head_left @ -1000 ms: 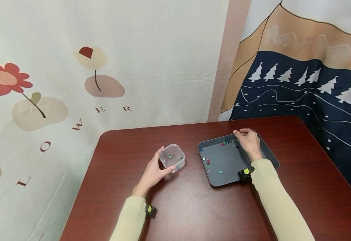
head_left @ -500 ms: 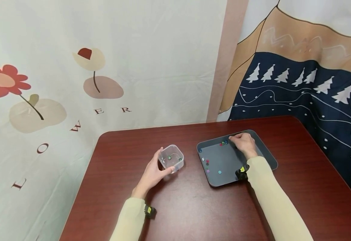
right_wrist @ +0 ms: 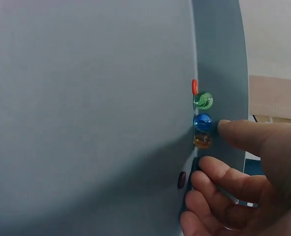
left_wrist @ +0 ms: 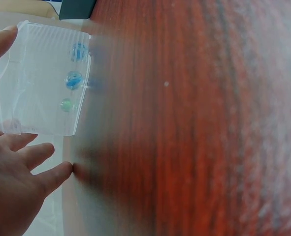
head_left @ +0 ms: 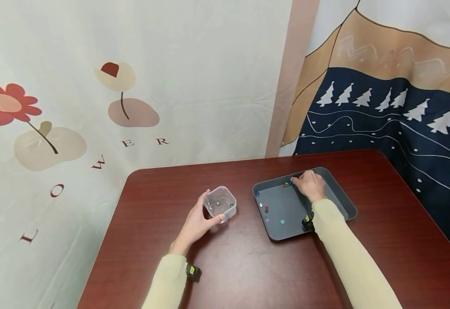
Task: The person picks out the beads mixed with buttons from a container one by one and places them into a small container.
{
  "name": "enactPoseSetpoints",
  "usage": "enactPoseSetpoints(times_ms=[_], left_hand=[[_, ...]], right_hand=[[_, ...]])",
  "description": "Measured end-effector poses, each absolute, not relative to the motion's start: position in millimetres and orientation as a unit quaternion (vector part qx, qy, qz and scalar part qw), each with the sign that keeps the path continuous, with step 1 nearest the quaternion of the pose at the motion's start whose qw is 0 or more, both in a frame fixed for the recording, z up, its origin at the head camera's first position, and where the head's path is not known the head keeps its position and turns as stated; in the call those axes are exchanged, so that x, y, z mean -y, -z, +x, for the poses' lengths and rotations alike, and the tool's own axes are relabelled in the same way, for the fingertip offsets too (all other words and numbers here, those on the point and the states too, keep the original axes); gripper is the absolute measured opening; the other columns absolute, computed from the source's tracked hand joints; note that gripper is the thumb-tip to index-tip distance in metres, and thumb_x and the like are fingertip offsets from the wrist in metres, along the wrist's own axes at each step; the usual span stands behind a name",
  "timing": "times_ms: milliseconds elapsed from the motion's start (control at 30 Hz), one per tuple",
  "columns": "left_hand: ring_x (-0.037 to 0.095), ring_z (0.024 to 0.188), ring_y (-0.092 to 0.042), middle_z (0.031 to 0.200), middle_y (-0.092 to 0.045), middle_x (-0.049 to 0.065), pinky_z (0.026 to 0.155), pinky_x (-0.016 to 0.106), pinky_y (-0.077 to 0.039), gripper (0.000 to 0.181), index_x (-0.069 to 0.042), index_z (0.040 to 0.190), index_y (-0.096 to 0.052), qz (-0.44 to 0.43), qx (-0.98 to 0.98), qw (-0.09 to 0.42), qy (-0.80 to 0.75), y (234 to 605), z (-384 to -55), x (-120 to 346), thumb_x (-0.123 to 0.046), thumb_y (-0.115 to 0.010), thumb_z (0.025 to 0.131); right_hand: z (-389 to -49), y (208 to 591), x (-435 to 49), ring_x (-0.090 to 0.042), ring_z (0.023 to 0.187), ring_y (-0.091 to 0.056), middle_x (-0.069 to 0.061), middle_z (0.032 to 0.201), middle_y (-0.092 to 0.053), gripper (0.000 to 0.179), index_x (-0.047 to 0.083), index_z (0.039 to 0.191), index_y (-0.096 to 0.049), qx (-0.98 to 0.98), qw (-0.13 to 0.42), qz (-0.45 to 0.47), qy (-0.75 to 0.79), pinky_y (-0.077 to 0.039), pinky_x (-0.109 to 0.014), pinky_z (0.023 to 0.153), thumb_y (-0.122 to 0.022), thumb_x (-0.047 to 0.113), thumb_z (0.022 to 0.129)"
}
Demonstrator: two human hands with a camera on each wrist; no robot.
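A clear plastic box is gripped by my left hand, thumb and fingers on opposite sides. In the left wrist view, two blue marbles and a green marble show through its wall. My right hand reaches to the far wall of the grey tray. The right wrist view shows its thumb and index finger apart, near an amber marble and a blue marble. A green marble and a small red disc lie farther along that wall.
A dark disc lies on the tray floor near the right fingers. More small coloured pieces lie along the tray's left side, with a turquoise ring near its front. Both containers are on a reddish-brown table; a printed curtain hangs behind.
My right hand has moved left and slightly toward me along the tray's far wall, to the marbles. My left hand and the box have stayed in place.
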State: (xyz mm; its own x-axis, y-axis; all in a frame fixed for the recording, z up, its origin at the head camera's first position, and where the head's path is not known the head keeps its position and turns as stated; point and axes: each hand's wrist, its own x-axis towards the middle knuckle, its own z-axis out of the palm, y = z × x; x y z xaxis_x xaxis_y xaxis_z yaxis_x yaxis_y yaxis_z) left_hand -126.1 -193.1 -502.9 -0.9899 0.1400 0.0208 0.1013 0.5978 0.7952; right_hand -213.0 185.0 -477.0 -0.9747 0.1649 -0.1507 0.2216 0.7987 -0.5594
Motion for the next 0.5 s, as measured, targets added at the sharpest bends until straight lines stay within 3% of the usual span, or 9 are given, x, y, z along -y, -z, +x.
enactPoseSetpoints(times_ms=[167,500], left_hand=[[0.032,0.131,-0.054,0.157,-0.047,0.011,0.111,0.057,-0.039,0.101,-0.012,0.163,-0.029,0.065,-0.892,0.023,-0.446,501.5,-125.1,192.0,-0.035,-0.087,0.084],[0.032,0.131,-0.053,0.156,-0.048,0.013,0.111,0.057,-0.039,0.101,-0.011,0.163,-0.029,0.063,-0.893,0.021,-0.446,502.2,-124.3,192.2,-0.035,-0.087,0.083]], right_hand=[[-215.1,479.3,-185.5,-0.026,0.066,-0.055,-0.009,0.063,-0.060,0.029,-0.001,0.081,-0.072,-0.951,0.040,0.093,0.292,-0.038,-0.039,0.066,-0.068,0.021,0.099],[-215.8,483.1,-184.6,-0.029,0.070,-0.059,-0.011,0.066,-0.063,0.024,-0.001,0.082,-0.071,-0.959,0.025,0.077,0.271,-0.044,-0.044,0.070,-0.072,0.018,0.096]])
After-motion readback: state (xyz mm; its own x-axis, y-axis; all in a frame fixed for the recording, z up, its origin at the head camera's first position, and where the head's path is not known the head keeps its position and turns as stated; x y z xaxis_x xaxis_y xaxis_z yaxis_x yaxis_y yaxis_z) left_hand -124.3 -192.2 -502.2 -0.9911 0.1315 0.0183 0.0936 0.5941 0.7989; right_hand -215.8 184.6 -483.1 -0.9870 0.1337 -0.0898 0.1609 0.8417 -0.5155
